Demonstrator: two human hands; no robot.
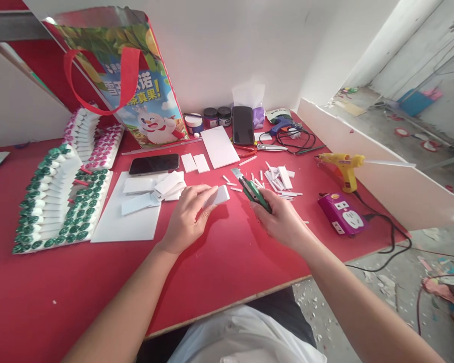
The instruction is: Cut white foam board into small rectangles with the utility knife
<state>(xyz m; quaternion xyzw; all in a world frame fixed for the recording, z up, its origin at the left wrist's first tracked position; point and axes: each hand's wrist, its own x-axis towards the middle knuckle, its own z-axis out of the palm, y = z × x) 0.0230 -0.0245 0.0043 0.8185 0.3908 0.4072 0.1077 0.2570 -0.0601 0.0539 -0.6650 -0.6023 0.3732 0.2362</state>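
Observation:
My left hand (189, 214) pinches a small white foam board piece (222, 194) between thumb and fingers, just above the red table (219, 262). In my right hand (280, 217) is a green utility knife (255, 192), its blade out and pointing up and to the left, apart from the piece. Thin white offcuts (280, 179) lie scattered beyond the knife. Left of my left hand, several cut white pieces (170, 185) rest on a larger white board (124, 222).
A yellow glue gun (344, 166) and a purple power socket (342, 214) stand at the right. Two phones (154, 164), scissors (270, 147) and paint jars (211, 117) lie farther back. Green-trimmed white models (66, 201) and a printed bag (136, 85) occupy the left.

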